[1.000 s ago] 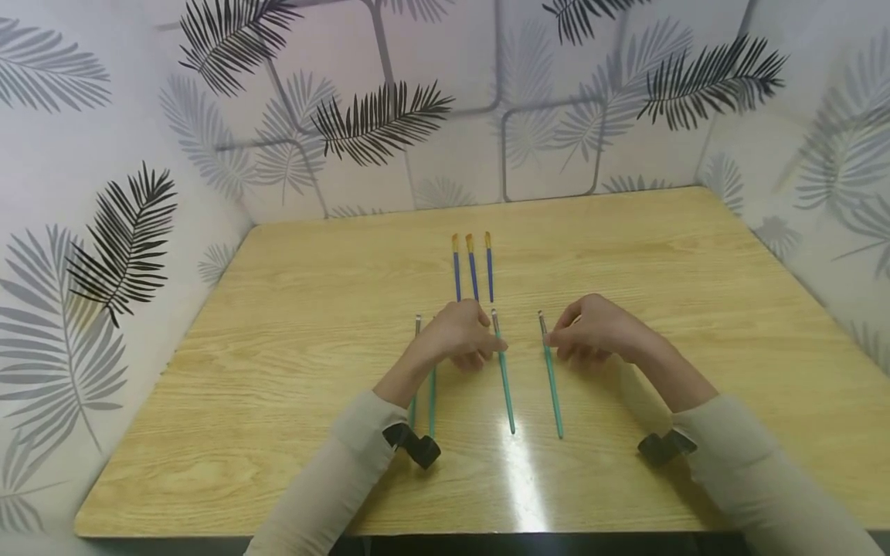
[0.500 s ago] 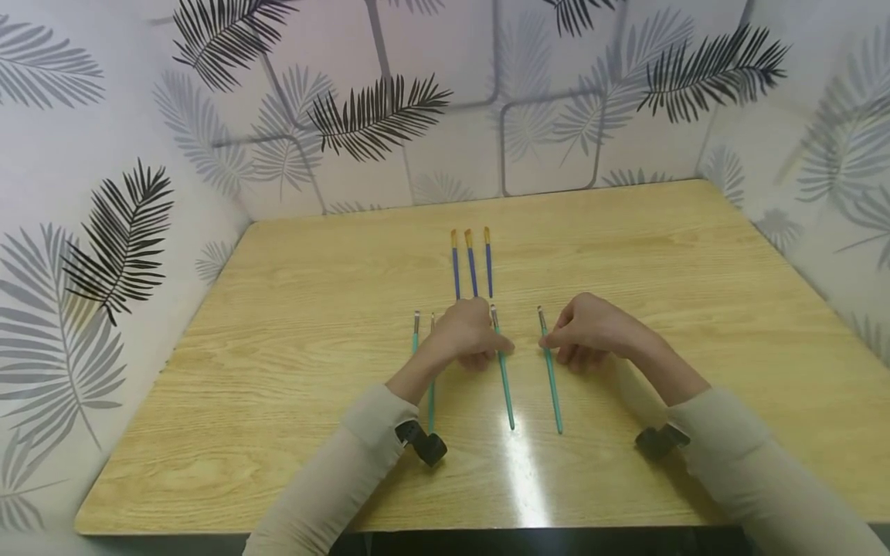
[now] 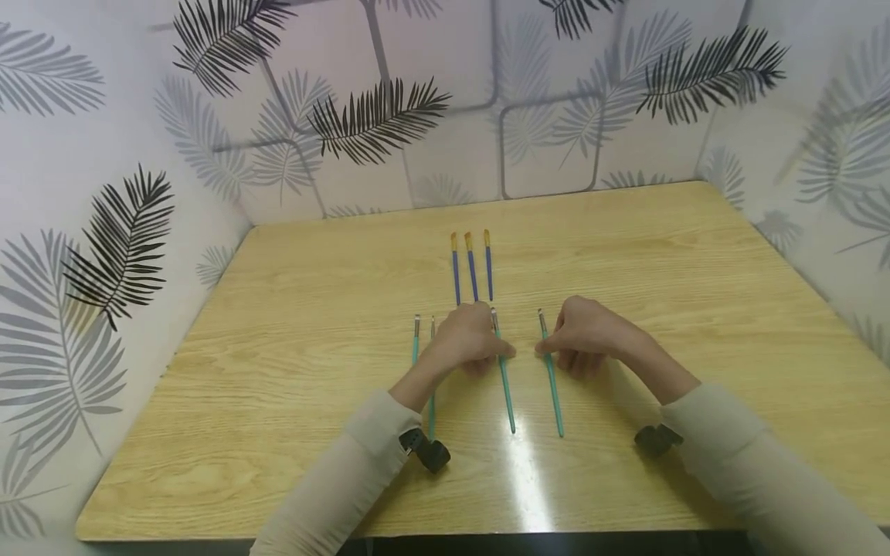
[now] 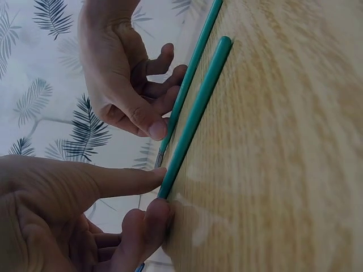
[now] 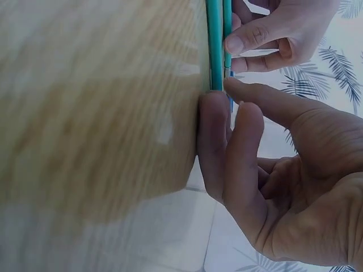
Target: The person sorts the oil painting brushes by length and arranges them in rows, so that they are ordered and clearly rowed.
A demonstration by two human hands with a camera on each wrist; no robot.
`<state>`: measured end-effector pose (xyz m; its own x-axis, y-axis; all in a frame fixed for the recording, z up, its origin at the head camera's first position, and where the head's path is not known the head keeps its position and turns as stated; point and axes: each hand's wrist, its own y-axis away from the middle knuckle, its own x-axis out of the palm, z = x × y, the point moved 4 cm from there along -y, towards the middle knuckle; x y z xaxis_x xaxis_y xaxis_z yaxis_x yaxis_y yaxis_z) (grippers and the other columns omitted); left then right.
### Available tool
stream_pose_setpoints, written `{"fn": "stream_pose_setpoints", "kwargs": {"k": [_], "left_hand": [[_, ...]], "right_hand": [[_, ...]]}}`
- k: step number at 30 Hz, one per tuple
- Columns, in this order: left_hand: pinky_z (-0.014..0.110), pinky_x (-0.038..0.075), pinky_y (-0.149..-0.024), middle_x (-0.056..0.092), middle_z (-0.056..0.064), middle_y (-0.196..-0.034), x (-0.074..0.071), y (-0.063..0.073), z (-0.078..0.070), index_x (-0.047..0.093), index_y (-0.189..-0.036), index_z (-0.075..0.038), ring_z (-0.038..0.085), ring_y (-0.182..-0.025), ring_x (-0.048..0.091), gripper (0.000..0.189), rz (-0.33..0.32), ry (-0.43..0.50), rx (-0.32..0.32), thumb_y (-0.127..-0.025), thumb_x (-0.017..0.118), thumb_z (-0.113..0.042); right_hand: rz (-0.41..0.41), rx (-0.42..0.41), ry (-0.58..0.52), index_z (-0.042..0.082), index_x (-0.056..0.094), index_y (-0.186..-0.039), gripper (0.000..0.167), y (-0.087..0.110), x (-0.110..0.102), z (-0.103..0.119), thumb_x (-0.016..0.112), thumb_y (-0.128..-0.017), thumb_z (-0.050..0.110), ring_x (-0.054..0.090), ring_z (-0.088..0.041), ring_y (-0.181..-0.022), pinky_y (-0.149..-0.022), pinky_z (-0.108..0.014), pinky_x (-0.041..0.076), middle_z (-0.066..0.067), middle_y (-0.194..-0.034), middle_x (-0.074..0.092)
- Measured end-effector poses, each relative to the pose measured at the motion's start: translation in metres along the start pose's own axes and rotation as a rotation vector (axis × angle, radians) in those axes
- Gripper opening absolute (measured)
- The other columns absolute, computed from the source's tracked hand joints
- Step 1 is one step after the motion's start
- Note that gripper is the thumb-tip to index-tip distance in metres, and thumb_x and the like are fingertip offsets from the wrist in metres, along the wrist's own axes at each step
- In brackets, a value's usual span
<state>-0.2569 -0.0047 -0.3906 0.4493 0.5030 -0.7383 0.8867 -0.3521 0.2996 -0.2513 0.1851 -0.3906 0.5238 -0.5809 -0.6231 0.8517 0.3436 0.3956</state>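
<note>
My left hand point(image 3: 469, 333) pinches a teal paintbrush point(image 3: 507, 398) close to its metal collar, the thumb lying across the handle. To the right, my right hand point(image 3: 591, 333) pinches a second teal paintbrush point(image 3: 554, 398) near its collar in the same way. Both brushes lie side by side on the table, bristles pointing away from me. In the left wrist view, thumb and finger sit on either side of the nearer teal handle point(image 4: 195, 113). The right wrist view has the thumb and fingers at the end of the near handle point(image 5: 215, 45), whose bristles are hidden.
Two more teal paintbrushes point(image 3: 415, 347) lie left of my left hand, partly covered by the wrist and sleeve. Beyond the hands, three blue paintbrushes point(image 3: 472, 270) with orange bristles lie in a row. The wooden table point(image 3: 278, 324) meets a leaf-patterned wall point(image 3: 459, 147).
My left thumb has shifted slightly right across its paintbrush, and my right hand slightly left onto its own. The paintbrushes stay almost where they were.
</note>
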Motion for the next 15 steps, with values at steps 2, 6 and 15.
{"fn": "stream_pose_setpoints", "kwargs": {"k": [2,6,15], "left_hand": [[0.027,0.059,-0.050,0.069,0.010,-0.056,0.0002,-0.0004,-0.0009,0.070,-0.066,0.001,0.018,-0.048,0.069,0.034,-0.006,-0.026,0.007,-0.089,0.084,-0.019],[0.026,0.058,-0.048,0.069,0.009,-0.056,-0.0001,-0.0009,-0.0026,0.069,-0.068,0.000,0.017,-0.046,0.068,0.031,-0.024,-0.052,0.037,-0.090,0.083,-0.017],[0.026,0.058,-0.048,0.068,0.010,-0.056,-0.0004,-0.0007,-0.0034,0.069,-0.069,0.003,0.017,-0.046,0.068,0.026,-0.037,-0.056,0.034,-0.090,0.080,-0.008]], "right_hand": [[-0.002,0.000,0.005,-0.001,0.075,-0.074,0.032,-0.0009,0.0000,0.0009,0.078,-0.092,0.026,0.073,-0.022,-0.057,-0.053,-0.035,0.062,-0.010,-0.065,0.073],[-0.009,0.002,0.018,-0.003,0.073,-0.071,0.034,-0.0022,0.0002,0.0033,0.078,-0.092,0.024,0.072,-0.023,-0.054,-0.052,-0.035,0.061,-0.011,-0.063,0.073],[-0.018,0.006,0.032,-0.004,0.070,-0.068,0.034,-0.0032,0.0032,0.0057,0.076,-0.093,0.019,0.071,-0.023,-0.050,-0.050,-0.035,0.061,-0.011,-0.060,0.071]]}}
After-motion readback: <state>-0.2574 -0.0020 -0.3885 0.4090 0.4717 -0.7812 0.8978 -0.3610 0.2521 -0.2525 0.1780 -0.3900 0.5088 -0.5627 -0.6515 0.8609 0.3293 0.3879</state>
